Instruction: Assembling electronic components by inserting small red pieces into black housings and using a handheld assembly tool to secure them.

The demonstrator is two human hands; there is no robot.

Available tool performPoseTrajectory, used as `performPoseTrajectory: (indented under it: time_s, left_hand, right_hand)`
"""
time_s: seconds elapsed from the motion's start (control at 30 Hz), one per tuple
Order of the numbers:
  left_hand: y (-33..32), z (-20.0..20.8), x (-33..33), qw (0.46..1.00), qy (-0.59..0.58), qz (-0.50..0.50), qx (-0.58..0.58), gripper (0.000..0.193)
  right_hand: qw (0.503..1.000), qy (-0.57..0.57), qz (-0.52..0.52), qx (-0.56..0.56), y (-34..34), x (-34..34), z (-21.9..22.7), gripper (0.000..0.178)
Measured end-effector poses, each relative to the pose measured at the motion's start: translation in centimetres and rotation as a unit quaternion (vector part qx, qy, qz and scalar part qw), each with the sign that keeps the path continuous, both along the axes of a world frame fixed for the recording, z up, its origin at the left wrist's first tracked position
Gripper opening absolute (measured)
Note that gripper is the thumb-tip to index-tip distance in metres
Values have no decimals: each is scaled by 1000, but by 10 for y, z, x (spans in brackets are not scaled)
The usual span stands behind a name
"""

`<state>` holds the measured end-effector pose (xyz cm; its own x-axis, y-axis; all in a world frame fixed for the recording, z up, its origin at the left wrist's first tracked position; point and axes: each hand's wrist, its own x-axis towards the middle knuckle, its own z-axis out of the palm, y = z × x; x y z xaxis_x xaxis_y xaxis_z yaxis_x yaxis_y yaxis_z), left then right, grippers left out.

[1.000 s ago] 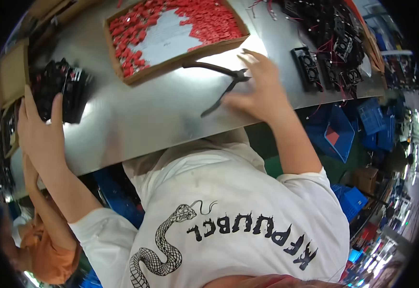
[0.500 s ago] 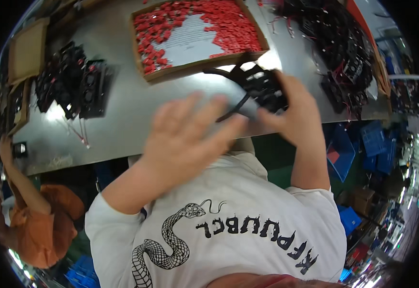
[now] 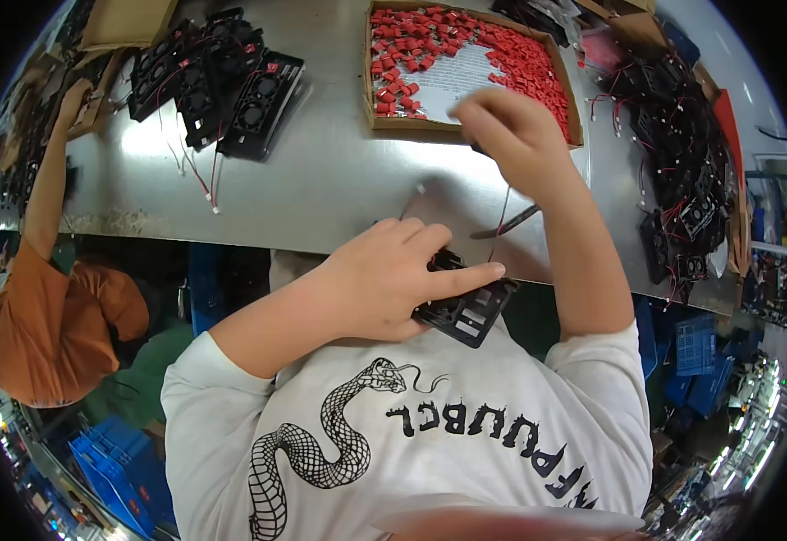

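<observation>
My left hand [image 3: 389, 279] grips a black plastic fan unit [image 3: 475, 317] at the table's front edge, close to my shirt. Its fingers lie across the top of the unit, covering much of it. A thin red and dark wire [image 3: 502, 216] runs up from near the unit toward my right wrist. Over the front edge of the box of red parts, my right hand [image 3: 520, 140] is raised with its fingers curled together. Something dark shows beneath these fingers, too hidden to name. A short black strip [image 3: 508, 223] lies on the table below that wrist.
A cardboard box [image 3: 411, 124] holds many small red parts around a white paper sheet. Black fan units with wires [image 3: 254, 108] lie at the left, and a larger heap [image 3: 682, 171] at the right. A co-worker in orange [image 3: 55, 325] reaches over the table's far left.
The black fan unit has come down toward my body and is now in my left hand. My right hand has let go of it and moved up by the red parts' box. The view has shifted.
</observation>
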<state>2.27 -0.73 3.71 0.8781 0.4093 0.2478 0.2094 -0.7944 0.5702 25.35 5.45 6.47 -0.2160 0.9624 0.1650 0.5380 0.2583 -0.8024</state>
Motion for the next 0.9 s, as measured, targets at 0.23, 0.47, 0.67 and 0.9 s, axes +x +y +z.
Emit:
performPoseTrajectory:
  time_s: [0.23, 0.47, 0.67, 0.9]
  left_hand:
    - [3, -16, -16, 991, -40, 125, 37, 78]
    - [14, -26, -27, 962, -48, 259, 70, 81]
    - [18, -40, -35, 950, -66, 296, 70, 80]
    - [25, -38, -22, 965, -47, 251, 56, 85]
  right_hand:
    - [968, -231, 86, -47, 90, -17, -29, 26]
    - [968, -246, 44, -18, 90, -16, -29, 30]
    - [964, 198, -84, -158, -4, 3, -25, 16]
    - [844, 451, -94, -276, -74, -12, -68, 31]
